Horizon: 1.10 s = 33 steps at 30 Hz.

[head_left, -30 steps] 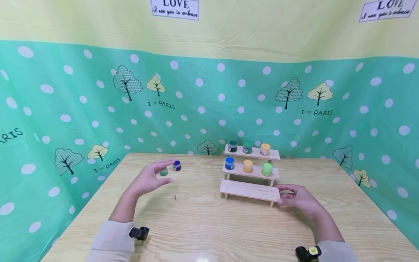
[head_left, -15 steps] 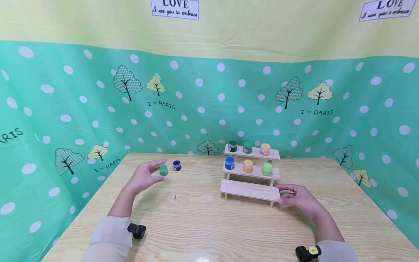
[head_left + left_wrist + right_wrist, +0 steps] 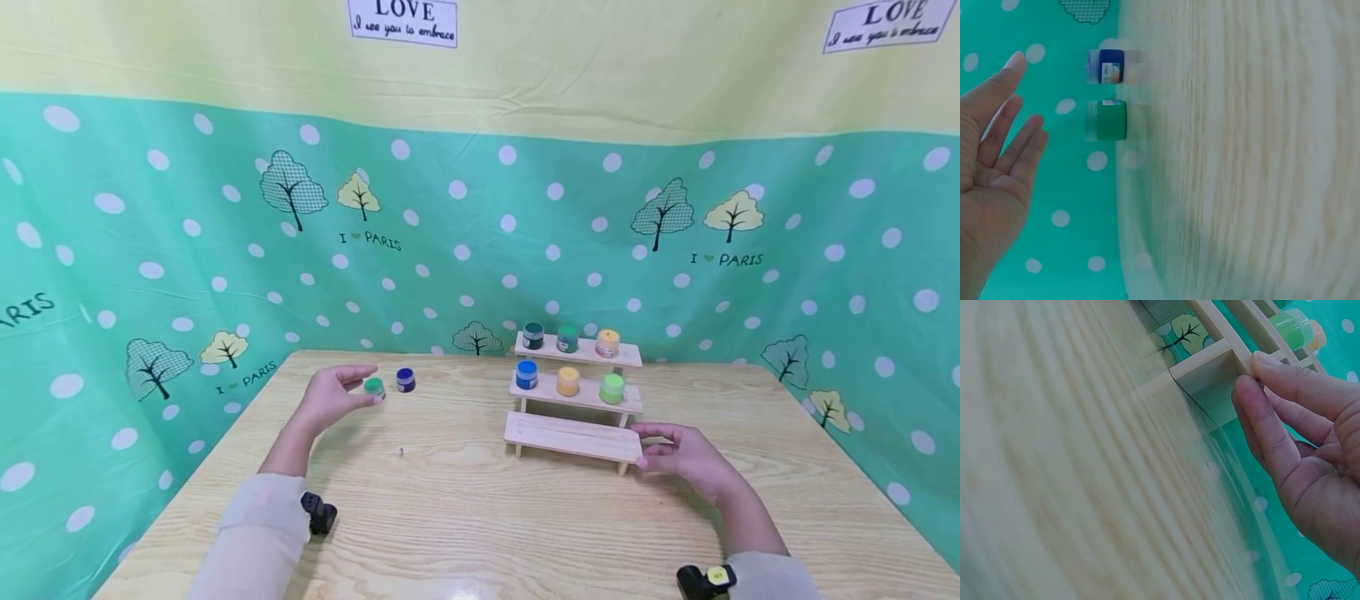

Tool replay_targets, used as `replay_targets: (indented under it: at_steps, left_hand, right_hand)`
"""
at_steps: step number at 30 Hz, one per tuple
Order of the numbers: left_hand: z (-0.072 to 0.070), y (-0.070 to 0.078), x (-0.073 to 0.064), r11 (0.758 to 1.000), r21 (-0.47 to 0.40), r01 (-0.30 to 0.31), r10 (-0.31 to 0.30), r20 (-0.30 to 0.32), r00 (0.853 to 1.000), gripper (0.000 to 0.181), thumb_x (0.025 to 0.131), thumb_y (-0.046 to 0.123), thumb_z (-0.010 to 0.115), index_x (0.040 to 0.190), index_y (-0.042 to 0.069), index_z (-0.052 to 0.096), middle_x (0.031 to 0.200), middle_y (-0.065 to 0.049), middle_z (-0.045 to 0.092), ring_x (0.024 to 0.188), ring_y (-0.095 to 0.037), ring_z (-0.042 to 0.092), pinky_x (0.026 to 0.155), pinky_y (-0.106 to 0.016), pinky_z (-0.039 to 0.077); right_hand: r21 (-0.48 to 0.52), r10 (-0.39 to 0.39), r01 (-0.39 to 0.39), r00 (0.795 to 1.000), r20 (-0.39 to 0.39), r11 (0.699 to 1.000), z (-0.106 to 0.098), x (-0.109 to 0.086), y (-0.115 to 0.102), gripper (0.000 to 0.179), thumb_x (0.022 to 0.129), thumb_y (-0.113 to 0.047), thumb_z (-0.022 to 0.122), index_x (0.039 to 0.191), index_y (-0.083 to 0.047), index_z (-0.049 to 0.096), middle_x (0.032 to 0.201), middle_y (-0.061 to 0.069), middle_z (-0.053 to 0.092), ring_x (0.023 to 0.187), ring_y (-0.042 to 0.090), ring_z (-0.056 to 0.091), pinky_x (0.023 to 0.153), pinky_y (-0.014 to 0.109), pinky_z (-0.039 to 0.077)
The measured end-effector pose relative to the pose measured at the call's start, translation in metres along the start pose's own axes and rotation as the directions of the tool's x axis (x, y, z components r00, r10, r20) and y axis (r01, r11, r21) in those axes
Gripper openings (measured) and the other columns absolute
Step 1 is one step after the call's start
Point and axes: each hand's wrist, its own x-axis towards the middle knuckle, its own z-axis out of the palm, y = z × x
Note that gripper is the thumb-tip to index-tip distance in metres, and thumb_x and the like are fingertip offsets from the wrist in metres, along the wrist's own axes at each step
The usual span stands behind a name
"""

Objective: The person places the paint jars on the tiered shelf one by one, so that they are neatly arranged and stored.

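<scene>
My left hand [image 3: 332, 395] reaches over the back left of the table, its thumb and fingers spread on either side of a green paint jar [image 3: 374, 387]. In the left wrist view the fingers [image 3: 1019, 147] are relaxed, with a gap between them and the green jar [image 3: 1111, 120]. Just right of it stands a dark purple jar [image 3: 406, 380]. My right hand [image 3: 688, 458] pinches the right end of the lowest step of a three-tier wooden display stand [image 3: 573, 435]; thumb and fingertips meet at the board's corner in the right wrist view.
On the top tier stand a dark green jar [image 3: 533, 336], a green jar [image 3: 567, 338] and an orange jar [image 3: 607, 343]. The middle tier bears blue [image 3: 527, 375], orange [image 3: 567, 382] and light green [image 3: 612, 389] jars. A tiny object [image 3: 401, 452] lies on the wooden table [image 3: 465, 508]. A patterned curtain [image 3: 450, 275] hangs behind.
My left hand has drawn back a little to the left, from over the jars to around the green one, which is now less covered. The right hand stays on the stand.
</scene>
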Motion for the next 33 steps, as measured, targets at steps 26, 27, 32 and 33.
replay_targets:
  at_steps: [26,27,32,33]
  left_hand:
    - [0.012,-0.037,0.029,0.987,0.014,0.162,-0.161,-0.035,0.986,0.057,0.076,0.011,0.083,0.128,0.004,0.062,0.131,-0.022,0.057,0.118,-0.038,0.054,0.098,-0.046,0.048]
    - [0.013,-0.038,0.03,0.987,0.02,0.162,-0.162,-0.033,0.986,0.057,0.076,0.01,0.084,0.128,0.003,0.062,0.13,-0.023,0.058,0.117,-0.038,0.055,0.097,-0.046,0.049]
    - [0.016,-0.04,0.03,0.987,0.052,0.152,-0.149,-0.042,0.988,0.058,0.074,0.01,0.084,0.127,0.002,0.063,0.124,-0.023,0.061,0.11,-0.037,0.059,0.095,-0.045,0.05]
    - [0.017,-0.04,0.03,0.988,0.055,0.146,-0.144,-0.044,0.989,0.057,0.075,0.009,0.084,0.127,0.001,0.062,0.123,-0.023,0.061,0.109,-0.036,0.059,0.095,-0.045,0.05]
  right_hand:
    - [0.005,0.007,-0.007,1.0,0.006,1.0,0.0,-0.001,0.0,0.071,0.08,-0.011,0.081,0.138,0.01,0.045,0.117,0.018,0.064,0.095,0.018,0.065,0.08,0.03,0.057]
    - [0.005,0.011,-0.011,1.0,0.0,1.0,0.0,-0.001,0.0,0.071,0.08,-0.011,0.081,0.138,0.009,0.046,0.117,0.018,0.064,0.095,0.019,0.065,0.08,0.03,0.057]
    - [0.001,0.007,-0.007,1.0,-0.006,1.0,0.001,0.0,0.0,0.071,0.079,-0.01,0.081,0.137,0.01,0.046,0.118,0.019,0.063,0.095,0.02,0.065,0.08,0.03,0.057]
    - [0.002,0.007,-0.007,1.0,-0.008,1.0,0.001,0.0,0.0,0.071,0.079,-0.01,0.082,0.137,0.01,0.046,0.117,0.019,0.064,0.095,0.02,0.065,0.08,0.03,0.057]
